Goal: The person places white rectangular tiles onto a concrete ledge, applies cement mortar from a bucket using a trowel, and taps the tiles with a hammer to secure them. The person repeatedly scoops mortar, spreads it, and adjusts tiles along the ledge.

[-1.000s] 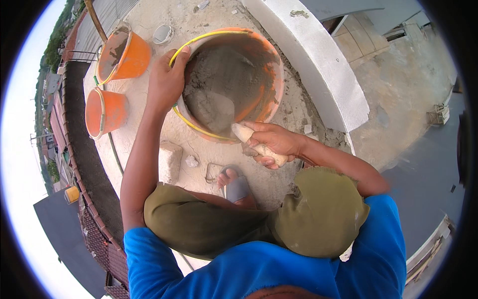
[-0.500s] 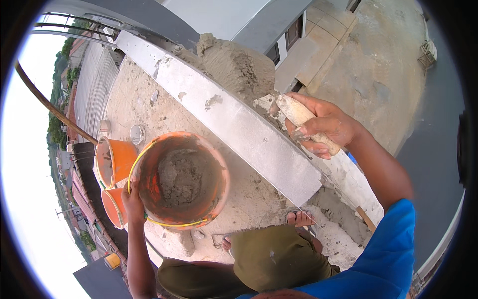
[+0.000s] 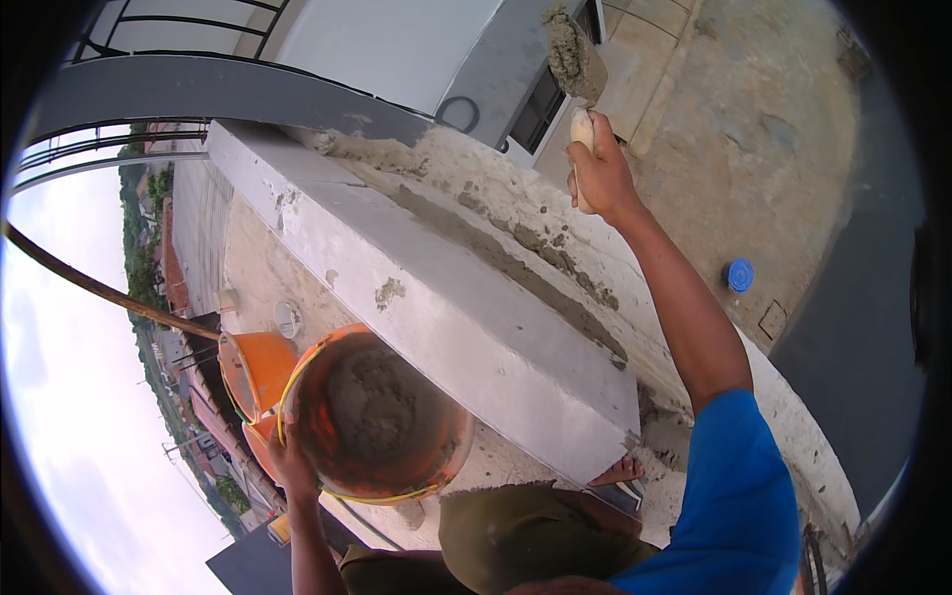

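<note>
In my right hand [image 3: 607, 178], closed round its pale handle, is a trowel [image 3: 583, 127]. A lump of wet grey mortar [image 3: 567, 52] sits on its blade, held out past the far side of a low white block wall [image 3: 436, 302]. My left hand [image 3: 295, 458] grips the rim of an orange bucket [image 3: 453, 451] by its yellow handle; some fingers are hidden. Wet mortar [image 3: 369, 402] lies inside that bucket. Along the wall's far edge runs a strip of mortar [image 3: 516, 273], beside a rough, spattered ledge [image 3: 476, 178].
Two more orange buckets, one of them upright [image 3: 260, 369], stand left of mine, near a small white cup [image 3: 288, 319]. A dark beam [image 3: 228, 91] crosses the far end. Beyond the ledge, a blue-lidded container [image 3: 738, 275] stands on a lower floor. My foot [image 3: 620, 470] is by the wall's near end.
My right hand has swung up and away from the wall, and the trowel now shows mortar on its blade. My left hand stays on the bucket; the view has shifted.
</note>
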Action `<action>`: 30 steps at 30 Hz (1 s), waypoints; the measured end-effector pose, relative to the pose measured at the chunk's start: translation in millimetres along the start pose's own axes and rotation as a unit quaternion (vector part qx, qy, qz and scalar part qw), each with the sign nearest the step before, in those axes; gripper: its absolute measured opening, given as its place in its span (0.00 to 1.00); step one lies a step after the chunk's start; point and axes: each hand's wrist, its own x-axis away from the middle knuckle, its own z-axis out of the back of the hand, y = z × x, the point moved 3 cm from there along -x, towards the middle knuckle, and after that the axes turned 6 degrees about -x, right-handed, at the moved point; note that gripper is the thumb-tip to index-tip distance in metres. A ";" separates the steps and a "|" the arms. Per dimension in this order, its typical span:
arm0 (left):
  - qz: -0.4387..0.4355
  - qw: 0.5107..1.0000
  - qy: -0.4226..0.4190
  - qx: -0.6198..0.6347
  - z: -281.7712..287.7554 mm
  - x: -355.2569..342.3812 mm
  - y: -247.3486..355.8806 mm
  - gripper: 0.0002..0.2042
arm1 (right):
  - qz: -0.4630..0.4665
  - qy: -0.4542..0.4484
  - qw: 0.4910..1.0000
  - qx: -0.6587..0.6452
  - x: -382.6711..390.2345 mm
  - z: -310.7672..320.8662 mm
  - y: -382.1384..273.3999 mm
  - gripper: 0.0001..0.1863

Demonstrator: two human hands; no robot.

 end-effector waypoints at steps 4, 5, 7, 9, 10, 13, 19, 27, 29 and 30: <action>-0.031 0.998 -0.008 -0.057 -20.1 -14.0 19.9 0.23 | 0.001 -0.059 0.952 0.299 -19.3 -87.6 63.1 0.34; -0.026 0.998 -0.004 -0.060 -23.5 -9.2 27.2 0.23 | -0.033 -0.188 0.942 0.276 -15.9 -114.0 56.2 0.35; -0.021 0.997 0.008 -0.068 -20.9 -8.2 37.0 0.23 | -0.024 -0.310 0.924 0.224 -4.7 -162.2 8.0 0.37; -0.005 0.997 0.014 -0.073 -17.1 0.0 32.7 0.22 | 0.019 -0.306 0.935 0.179 7.5 -169.2 -54.6 0.36; -0.004 0.999 0.010 -0.051 -14.7 0.0 19.9 0.22 | 0.032 -0.300 0.939 0.166 7.2 -169.3 -87.0 0.34; -0.011 0.999 0.001 -0.031 -6.1 -6.7 3.8 0.22 | 0.005 -0.300 0.942 0.148 1.6 -139.8 -132.5 0.33; -0.010 0.999 0.016 -0.042 4.4 -5.4 -2.6 0.21 | -0.042 -0.275 0.941 0.193 65.6 -94.6 -137.6 0.30; -0.055 0.998 -0.036 0.000 24.5 -17.1 -46.7 0.23 | 0.122 -0.440 0.721 0.521 246.1 -131.6 -181.3 0.31; -0.105 0.992 -0.065 0.033 21.6 -13.7 -42.7 0.24 | 0.118 -0.488 0.632 0.590 289.4 -161.3 -167.8 0.29; -0.119 0.991 -0.063 0.000 22.9 -9.6 -34.8 0.24 | 0.111 -0.504 0.590 0.621 308.5 -173.8 -153.1 0.27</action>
